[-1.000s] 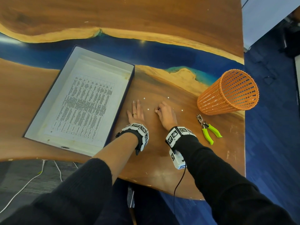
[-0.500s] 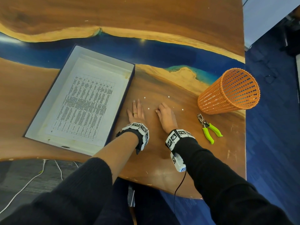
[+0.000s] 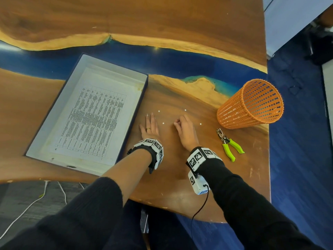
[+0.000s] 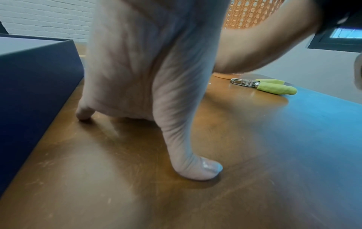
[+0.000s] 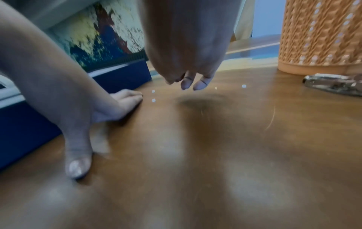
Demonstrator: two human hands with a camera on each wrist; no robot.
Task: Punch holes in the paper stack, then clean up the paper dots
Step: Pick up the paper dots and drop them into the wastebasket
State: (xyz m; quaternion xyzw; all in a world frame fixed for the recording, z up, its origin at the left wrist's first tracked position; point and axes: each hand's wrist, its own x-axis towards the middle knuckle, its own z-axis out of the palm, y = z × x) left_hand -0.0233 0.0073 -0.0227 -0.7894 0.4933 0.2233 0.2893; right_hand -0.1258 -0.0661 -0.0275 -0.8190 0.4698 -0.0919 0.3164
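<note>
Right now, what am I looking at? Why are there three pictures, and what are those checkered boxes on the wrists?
No machine here: a person works with two bare hands. The checkered boxes are wrist cameras. The big picture comes from a camera on the person's head; the other two look along each hand. The left hand rests flat on the wooden table. The right hand curls its fingertips together, maybe pinching a paper dot; I cannot tell. White paper dots lie scattered between the hands. Nearby are a hole punch, an orange basket, and a box holding printed paper.
</note>
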